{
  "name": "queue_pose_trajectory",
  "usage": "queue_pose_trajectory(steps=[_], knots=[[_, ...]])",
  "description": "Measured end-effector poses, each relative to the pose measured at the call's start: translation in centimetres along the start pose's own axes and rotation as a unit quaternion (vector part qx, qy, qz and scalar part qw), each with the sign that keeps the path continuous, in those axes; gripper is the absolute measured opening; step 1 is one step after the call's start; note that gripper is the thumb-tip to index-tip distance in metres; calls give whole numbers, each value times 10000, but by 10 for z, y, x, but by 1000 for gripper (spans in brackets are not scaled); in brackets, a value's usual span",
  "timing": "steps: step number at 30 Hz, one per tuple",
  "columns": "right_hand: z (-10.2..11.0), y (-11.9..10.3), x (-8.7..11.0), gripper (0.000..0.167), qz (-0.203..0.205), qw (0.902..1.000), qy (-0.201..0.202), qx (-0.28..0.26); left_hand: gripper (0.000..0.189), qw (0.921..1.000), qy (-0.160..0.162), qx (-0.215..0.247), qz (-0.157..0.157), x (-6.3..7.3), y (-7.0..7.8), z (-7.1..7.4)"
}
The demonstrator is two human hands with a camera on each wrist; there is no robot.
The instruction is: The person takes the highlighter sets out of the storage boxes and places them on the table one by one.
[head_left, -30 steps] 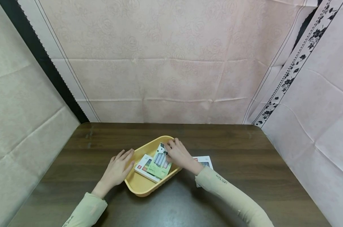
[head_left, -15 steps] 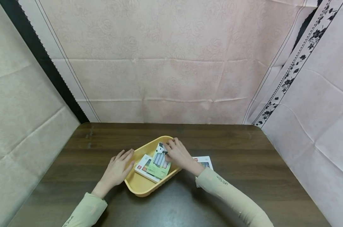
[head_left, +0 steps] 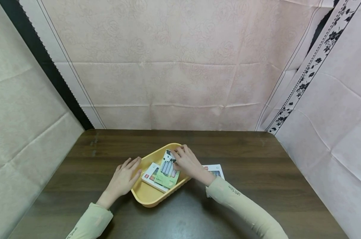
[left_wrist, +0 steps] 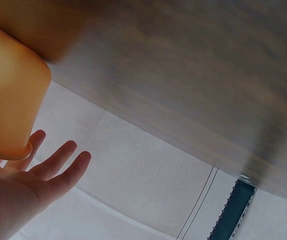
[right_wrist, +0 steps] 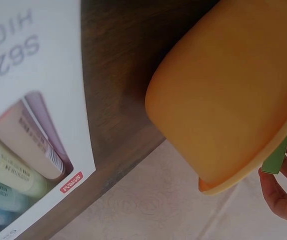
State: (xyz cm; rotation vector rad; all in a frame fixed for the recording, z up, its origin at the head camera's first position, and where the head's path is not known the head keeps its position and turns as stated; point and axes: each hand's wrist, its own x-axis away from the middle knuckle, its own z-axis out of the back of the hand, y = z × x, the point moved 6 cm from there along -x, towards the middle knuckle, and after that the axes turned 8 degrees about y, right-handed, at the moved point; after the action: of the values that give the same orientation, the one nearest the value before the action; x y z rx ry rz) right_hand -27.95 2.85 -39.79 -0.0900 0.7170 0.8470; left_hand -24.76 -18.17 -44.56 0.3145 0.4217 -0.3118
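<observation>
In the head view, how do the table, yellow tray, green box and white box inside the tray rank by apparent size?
1. Table
2. Yellow tray
3. Green box and white box: unsure, both partly covered.

Brown wood-grain table (head_left: 258, 166) with yellow tray (head_left: 148, 196), white pen box (head_left: 216, 170).

Was lit softly in the head view, dimmer at both wrists.
Laid a pale glare on the near worktop (head_left: 180, 224), with soft shadows beneath the right sleeve (head_left: 243, 205) and beside the yellow tray (head_left: 146, 196). Smeared the worktop to a blur in the left wrist view, bowing its edge slightly.
</observation>
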Motion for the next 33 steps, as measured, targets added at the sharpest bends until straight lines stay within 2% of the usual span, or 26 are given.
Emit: queue_pose_trajectory(steps=[12,21,33], knots=[[4,-2,-1,46,-20,10000,-66,48,48,10000,-50,5,45,0,1,1],[8,-1,-2,44,89,9991,391,121,47,10000,0,13,-4,-1,1,2],[11,2,-3,43,164,9984,525,164,48,10000,-52,5,33,-1,1,0]])
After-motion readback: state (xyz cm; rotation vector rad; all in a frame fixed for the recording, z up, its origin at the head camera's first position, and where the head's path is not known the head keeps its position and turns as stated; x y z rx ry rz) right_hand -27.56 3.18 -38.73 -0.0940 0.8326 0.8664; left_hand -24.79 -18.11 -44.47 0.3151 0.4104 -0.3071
